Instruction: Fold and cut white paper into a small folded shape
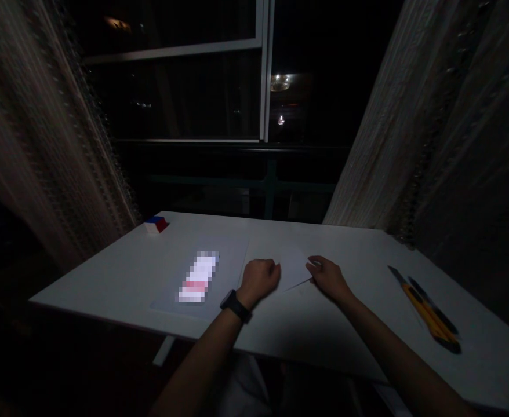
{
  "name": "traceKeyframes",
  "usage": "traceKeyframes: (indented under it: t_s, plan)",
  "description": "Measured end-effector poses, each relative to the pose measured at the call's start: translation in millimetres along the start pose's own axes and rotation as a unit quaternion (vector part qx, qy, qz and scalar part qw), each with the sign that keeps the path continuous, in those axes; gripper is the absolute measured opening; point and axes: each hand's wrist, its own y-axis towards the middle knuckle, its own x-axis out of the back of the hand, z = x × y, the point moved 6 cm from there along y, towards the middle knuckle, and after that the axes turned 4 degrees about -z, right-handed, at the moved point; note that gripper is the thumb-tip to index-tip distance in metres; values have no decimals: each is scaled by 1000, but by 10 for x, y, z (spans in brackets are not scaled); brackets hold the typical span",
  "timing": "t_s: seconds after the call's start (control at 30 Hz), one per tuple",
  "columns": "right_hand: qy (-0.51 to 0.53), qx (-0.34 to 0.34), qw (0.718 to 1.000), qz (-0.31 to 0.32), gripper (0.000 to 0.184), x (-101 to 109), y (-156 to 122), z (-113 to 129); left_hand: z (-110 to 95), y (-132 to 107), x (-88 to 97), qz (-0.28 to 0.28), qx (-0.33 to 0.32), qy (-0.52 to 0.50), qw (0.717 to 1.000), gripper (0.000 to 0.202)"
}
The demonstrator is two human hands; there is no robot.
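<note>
A piece of white paper (293,269) lies between my hands on the white table, its lower right edge raised slightly. Closed at the paper's left side is my left hand (260,281), fingers curled and thumb against them; a dark watch (235,306) is on that wrist. At the opposite side, my right hand (327,279) pinches the paper's edge between thumb and fingers. Left of my left hand, a lit phone (197,278) with a blurred-out screen rests on a larger white sheet (233,255). Dim light hides the fine detail of my fingertips.
A yellow utility knife (431,315) lies at the table's right, beside a slim dark object (432,304). A blue, red and white cube (155,225) sits near the far left edge. Curtains (376,127) hang on both sides of a dark window (185,98) behind the table (106,272).
</note>
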Motion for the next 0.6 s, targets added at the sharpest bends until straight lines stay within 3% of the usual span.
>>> traceKeyframes:
  t_s: [0.13, 0.27, 0.43, 0.6]
  plan:
    - [-163, 54, 985, -17, 35, 13, -23, 38, 4, -195, 305, -59, 20, 14, 998, 38]
    - [-195, 51, 979, -7, 36, -13, -52, 51, 115, -530, 486, -74, 81, 2, 994, 36]
    - [-174, 51, 983, -11, 35, -5, -43, 37, -55, -724, 274, 8, 82, 18, 996, 41]
    - [-147, 42, 988, -5, 33, 3, -24, 6, -478, -555, -3, 40, 67, 45, 996, 40]
